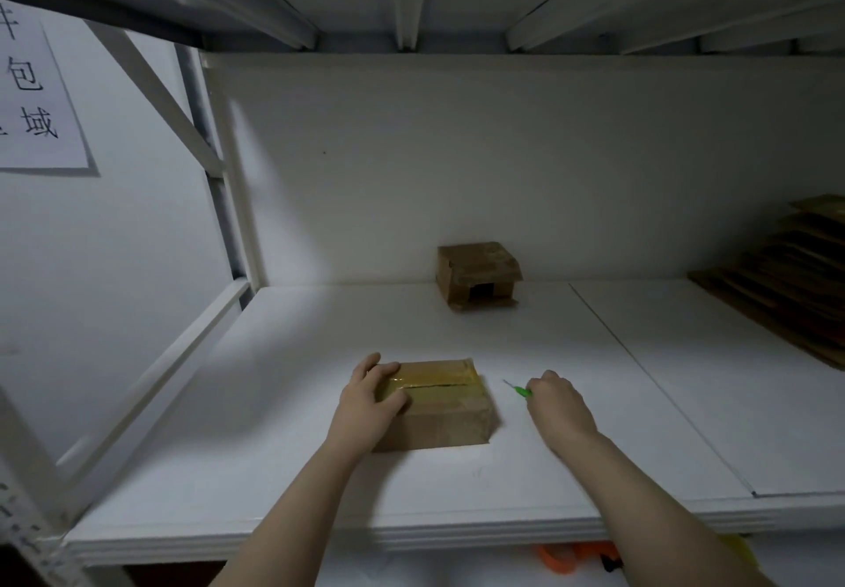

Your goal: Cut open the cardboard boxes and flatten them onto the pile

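A cardboard pile [786, 275] is stacked at the shelf's [274, 403] right edge. The taped, slit box [446, 408] is pressed by the spread left hand [370, 396]; a green cutter [519, 389] is pinched by the right hand [555, 399].

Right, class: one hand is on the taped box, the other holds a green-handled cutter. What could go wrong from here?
1. The left hand rests on the taped box at one end of its top seam; a cut running that way could reach it.
2. The right hand holds the green-handled cutter, thin blade bare and aimed at the box; it might skid on the glossy tape.
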